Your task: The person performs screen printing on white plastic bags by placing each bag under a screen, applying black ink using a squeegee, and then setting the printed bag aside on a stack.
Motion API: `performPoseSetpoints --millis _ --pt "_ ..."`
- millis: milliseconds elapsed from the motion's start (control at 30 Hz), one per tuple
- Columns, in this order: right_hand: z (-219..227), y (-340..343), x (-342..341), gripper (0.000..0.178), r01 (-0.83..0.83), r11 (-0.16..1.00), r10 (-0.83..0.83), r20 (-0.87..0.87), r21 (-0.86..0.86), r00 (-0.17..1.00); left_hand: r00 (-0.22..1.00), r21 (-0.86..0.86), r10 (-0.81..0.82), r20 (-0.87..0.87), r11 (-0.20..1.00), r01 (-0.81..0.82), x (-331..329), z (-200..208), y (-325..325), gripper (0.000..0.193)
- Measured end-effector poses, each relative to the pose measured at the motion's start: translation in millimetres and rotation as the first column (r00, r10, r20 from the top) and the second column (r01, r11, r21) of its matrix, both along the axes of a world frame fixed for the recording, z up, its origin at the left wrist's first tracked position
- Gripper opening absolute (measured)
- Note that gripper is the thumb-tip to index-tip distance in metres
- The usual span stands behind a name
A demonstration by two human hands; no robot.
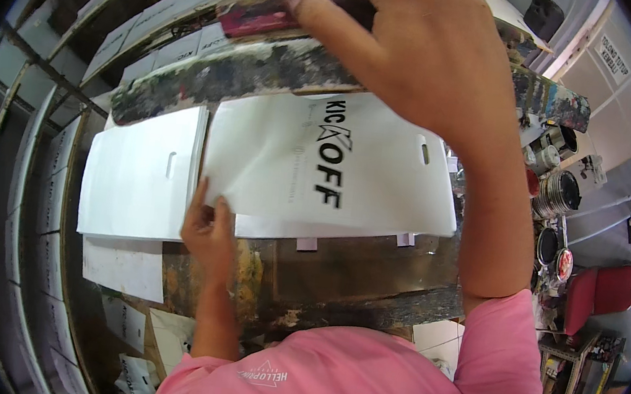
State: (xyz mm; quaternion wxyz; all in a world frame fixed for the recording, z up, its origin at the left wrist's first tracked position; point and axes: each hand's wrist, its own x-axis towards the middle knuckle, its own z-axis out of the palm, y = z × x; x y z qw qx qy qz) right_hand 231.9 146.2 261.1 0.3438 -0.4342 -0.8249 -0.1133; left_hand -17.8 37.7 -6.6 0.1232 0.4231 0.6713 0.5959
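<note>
My left hand point(209, 228) pinched one printed bag point(259, 145); the bench's point(253, 267) left-edge stack point(129, 181) showed blank; right hand's point(423, 54) hold was unclear.

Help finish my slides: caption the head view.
Left hand at the edge of a printed white bag, right hand by a paint-smeared frame.

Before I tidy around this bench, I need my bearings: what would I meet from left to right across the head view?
White slotted stack, left hand, white slotted bag with black lettering, round containers, red chair.
</note>
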Motion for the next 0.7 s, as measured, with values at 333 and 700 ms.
performPoseSetpoints --millis 333,700 --pt "-35.2 11.5 7.6 0.052 -0.045 0.986 0.051 -0.031 0.161 0.998 0.963 -0.126 0.085 -0.255 0.985 -0.120 -283.7 -12.0 -23.6 0.067" --pt "-63.3 -9.5 12.7 0.062 0.000 0.994 -0.006 0.057 0.113 0.998 0.756 -0.059 -0.630 0.177 0.760 0.647 -95.5 55.9 -15.2 0.089"
